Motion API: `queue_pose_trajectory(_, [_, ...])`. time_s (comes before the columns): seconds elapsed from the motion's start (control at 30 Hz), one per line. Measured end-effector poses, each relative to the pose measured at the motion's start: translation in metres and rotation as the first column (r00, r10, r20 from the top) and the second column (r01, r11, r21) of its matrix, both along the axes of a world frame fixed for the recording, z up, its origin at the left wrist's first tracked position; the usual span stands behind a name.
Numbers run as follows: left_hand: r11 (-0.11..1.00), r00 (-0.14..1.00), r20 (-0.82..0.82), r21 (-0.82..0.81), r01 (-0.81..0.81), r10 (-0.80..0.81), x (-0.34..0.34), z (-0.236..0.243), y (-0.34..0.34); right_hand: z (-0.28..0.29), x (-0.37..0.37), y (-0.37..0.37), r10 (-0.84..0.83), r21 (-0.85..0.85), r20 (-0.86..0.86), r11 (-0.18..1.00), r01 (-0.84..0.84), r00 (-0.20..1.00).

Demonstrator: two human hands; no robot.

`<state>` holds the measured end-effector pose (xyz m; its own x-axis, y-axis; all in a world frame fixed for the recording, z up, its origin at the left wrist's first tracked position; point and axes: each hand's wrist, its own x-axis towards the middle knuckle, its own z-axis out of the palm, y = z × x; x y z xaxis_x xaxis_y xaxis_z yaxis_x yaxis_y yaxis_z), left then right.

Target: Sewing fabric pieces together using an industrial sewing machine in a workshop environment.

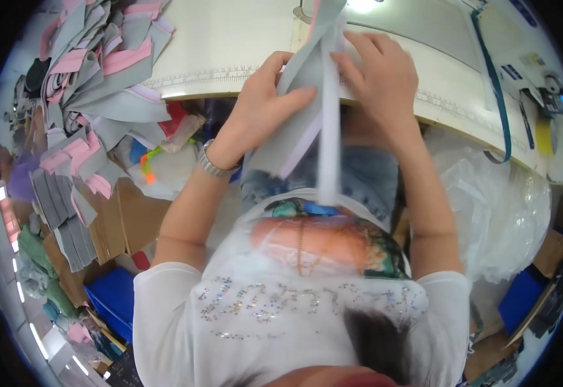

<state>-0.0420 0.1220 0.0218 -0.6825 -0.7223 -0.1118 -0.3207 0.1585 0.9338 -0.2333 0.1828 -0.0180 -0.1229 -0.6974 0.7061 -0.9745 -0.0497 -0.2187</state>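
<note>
My left hand [262, 109] grips a grey fabric piece [271, 149] with a lilac edge, thumb lying over its front and fingers hidden behind. The cloth stands up over the table's near edge and droops towards my lap. Down its right side hangs a narrow white strip [328, 148], its lower end blurred. My right hand [381, 77] is at the upper right edge of the cloth. Its thumb and bent forefinger meet that edge beside the strip, slightly smeared by motion.
A white table [230, 32] with a ruler [204, 77] along its near edge spans the front. Grey and pink fabric pieces [94, 77] are heaped at the left, above a cardboard box [126, 219]. Clear plastic sheeting [494, 213] bulges at the right, below a dark green strap [491, 77].
</note>
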Motion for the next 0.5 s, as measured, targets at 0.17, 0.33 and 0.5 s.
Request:
queue_pose_trajectory(0.17, [0.979, 0.999, -0.033, 0.205, -0.013, 0.020, 0.006, 0.014, 0.006, 0.018, 0.033, 0.067, -0.185, 0.327, 0.793, 0.933, -0.150, 0.581])
queue_pose_trajectory(0.33, [0.955, 0.999, -0.054, 0.295, 0.019, -0.003, 0.003, 0.018, 0.014, 0.020, 0.043, 0.060, -0.257, 0.131, 0.937, 0.885, -0.446, -0.236])
queue_pose_trajectory(0.5, [0.993, 0.983, 0.168, -0.070, 0.091, -0.078, 0.011, 0.022, 0.013, 0.017, 0.054, 0.048, -0.168, 0.002, 0.897, 0.926, -0.377, -0.408])
